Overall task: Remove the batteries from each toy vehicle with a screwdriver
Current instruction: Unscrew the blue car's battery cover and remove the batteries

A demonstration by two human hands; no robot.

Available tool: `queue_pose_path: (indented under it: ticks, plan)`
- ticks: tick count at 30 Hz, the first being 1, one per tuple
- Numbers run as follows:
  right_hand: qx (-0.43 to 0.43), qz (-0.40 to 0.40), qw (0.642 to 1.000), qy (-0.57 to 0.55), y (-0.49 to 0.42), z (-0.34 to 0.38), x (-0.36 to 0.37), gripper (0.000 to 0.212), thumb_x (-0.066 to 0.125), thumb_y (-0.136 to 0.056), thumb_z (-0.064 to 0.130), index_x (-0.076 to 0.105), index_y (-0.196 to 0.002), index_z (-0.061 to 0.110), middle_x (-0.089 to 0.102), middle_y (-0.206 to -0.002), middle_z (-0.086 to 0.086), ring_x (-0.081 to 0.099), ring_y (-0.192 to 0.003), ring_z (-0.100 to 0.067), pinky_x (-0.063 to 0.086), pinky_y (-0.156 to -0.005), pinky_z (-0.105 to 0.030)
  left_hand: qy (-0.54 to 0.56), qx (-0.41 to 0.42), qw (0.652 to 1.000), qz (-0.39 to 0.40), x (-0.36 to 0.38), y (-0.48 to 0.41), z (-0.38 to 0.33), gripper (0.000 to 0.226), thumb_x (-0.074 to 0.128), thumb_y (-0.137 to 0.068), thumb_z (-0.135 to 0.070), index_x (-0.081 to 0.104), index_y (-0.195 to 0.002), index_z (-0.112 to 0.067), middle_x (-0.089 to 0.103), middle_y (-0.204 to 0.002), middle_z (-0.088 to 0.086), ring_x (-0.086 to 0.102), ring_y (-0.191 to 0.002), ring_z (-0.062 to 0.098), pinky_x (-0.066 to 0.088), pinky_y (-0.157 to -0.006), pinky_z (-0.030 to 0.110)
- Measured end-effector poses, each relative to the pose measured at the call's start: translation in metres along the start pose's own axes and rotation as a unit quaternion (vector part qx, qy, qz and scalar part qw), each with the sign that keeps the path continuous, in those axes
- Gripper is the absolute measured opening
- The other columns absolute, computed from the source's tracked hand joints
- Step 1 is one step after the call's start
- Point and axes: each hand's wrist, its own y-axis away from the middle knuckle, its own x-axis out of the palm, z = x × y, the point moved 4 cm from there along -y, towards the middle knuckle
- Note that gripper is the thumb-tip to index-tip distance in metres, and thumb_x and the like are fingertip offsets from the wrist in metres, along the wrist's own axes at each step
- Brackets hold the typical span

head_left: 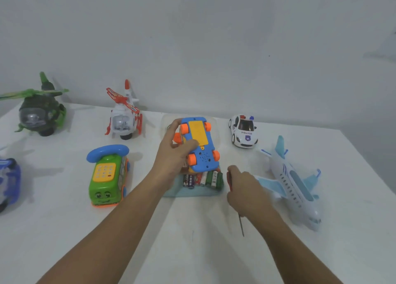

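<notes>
My left hand (174, 155) holds a blue toy vehicle (200, 143) upside down, its orange wheels and yellow battery cover facing up, over a clear plastic tray (166, 123). Several loose batteries (202, 179) lie in the tray's near end, just below the toy. To the right of the batteries, my right hand (246, 189) grips a screwdriver (241, 225); its red handle shows above the fist and its thin shaft points down toward me.
On the white table stand a green bus-phone toy (107, 176), a white and red helicopter (125, 116), a green helicopter (40, 110), a police car (244, 131), a light blue airplane (293, 187) close to my right hand, and a blue toy (8, 180) at the left edge.
</notes>
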Motion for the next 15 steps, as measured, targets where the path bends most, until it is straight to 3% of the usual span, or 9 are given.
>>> queue_pose_path:
  ticks: [2,4,7,10,13,15]
  plan:
    - [0.018,0.006,1.0,0.025,0.005,0.0,0.012,0.024,0.047,-0.089,0.002,0.032,-0.1,0.017,0.043,-0.101,-0.009,0.041,-0.068,-0.02,0.03,-0.055,-0.026,-0.012,-0.002,1.0,0.001,-0.002,0.002,0.002,0.054,0.057,-0.093,0.001,0.064,-0.089,-0.053,0.072,-0.089,-0.004,0.074,-0.077,0.015,0.057,-0.052,0.033]
    - [0.03,0.005,0.999,0.026,0.006,0.001,0.018,0.024,0.046,-0.091,0.004,0.028,-0.099,0.018,0.043,-0.108,-0.011,0.044,-0.076,-0.025,0.031,-0.06,-0.027,-0.024,-0.009,1.0,-0.003,-0.005,0.003,0.006,0.052,0.059,-0.093,-0.001,0.061,-0.1,-0.053,0.072,-0.095,0.001,0.074,-0.08,0.019,0.057,-0.052,0.033]
    - [0.037,0.013,0.999,0.009,0.004,-0.002,0.017,0.027,0.052,-0.091,0.007,0.028,-0.097,0.017,0.04,-0.092,-0.005,0.04,-0.07,-0.02,0.025,-0.05,-0.024,-0.026,-0.026,0.999,-0.015,-0.008,0.005,0.012,0.052,0.063,-0.092,-0.003,0.05,-0.127,-0.04,0.071,-0.106,0.008,0.075,-0.087,0.023,0.059,-0.054,0.034]
    - [0.041,0.054,0.997,-0.019,0.004,-0.005,0.013,0.031,0.062,-0.087,0.016,0.032,-0.096,0.017,0.041,-0.082,-0.002,0.044,-0.068,-0.016,0.028,-0.049,-0.023,-0.014,-0.034,0.999,-0.008,-0.01,0.007,0.014,0.049,0.064,-0.092,-0.004,0.049,-0.128,-0.032,0.072,-0.099,0.008,0.075,-0.073,0.016,0.056,-0.049,0.028]
    - [0.05,0.068,0.996,-0.041,0.006,-0.005,0.001,0.037,0.063,-0.09,0.022,0.042,-0.12,0.016,0.056,-0.104,-0.007,0.055,-0.09,-0.023,0.048,-0.069,-0.031,-0.004,-0.033,0.999,0.0,-0.011,0.009,0.014,0.04,0.065,-0.092,-0.005,0.053,-0.12,-0.032,0.072,-0.089,0.005,0.074,-0.067,0.013,0.055,-0.048,0.026]
    - [0.046,0.013,0.996,-0.072,0.006,-0.004,-0.016,0.049,0.059,-0.093,0.023,0.042,-0.138,0.015,0.059,-0.118,-0.008,0.055,-0.106,-0.023,0.046,-0.088,-0.033,-0.002,-0.035,0.999,0.005,-0.012,0.01,0.014,0.037,0.067,-0.092,-0.009,0.056,-0.114,-0.037,0.073,-0.082,-0.001,0.074,-0.067,0.012,0.055,-0.047,0.026]
